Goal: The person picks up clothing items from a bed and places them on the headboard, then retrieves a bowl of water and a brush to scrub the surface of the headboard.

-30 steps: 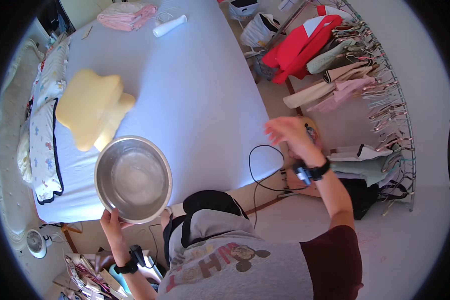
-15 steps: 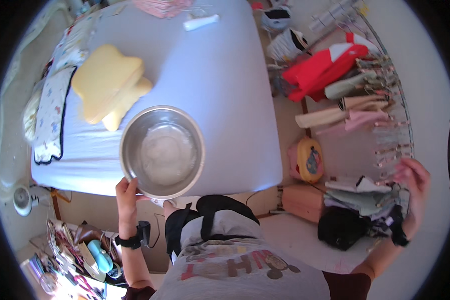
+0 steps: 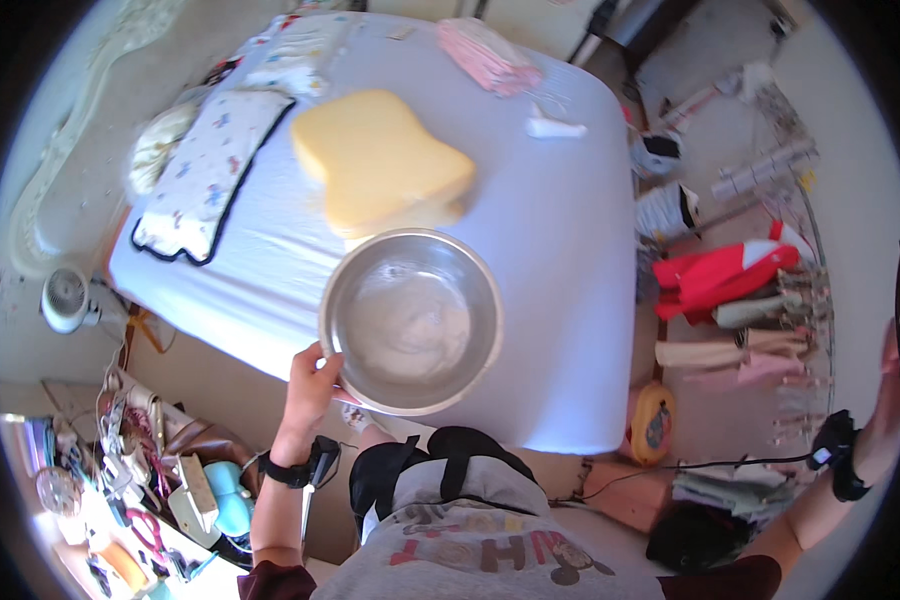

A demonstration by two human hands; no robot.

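My left hand [image 3: 313,382] grips the rim of a round stainless steel basin [image 3: 328,300], thumb over the edge and fingers beneath. The basin is held out in front of me, above the near edge of the bed. Something pale and shiny shows at its bottom; I cannot tell whether it is liquid or reflection. Just behind it on the bed lies a thick yellow cushion [image 3: 380,160], partly covered by the basin's rim. My right hand [image 3: 892,362] is stretched far to the right beside the wall. A dark shape at the picture's rim hides its fingers.
The bed [image 3: 560,330] carries a patterned pillow [image 3: 205,180], folded pink cloth [image 3: 485,58] and a white bottle-like object [image 3: 555,127]. Clothes on a rack, including a red garment [image 3: 720,275], line the right side. A small fan [image 3: 67,298] and a cluttered table [image 3: 205,535] are at left.
My view has swung left, so the bed and cushion appear farther right. The basin remains in my left hand and now overlaps the cushion. My right hand has reached farther out to the right.
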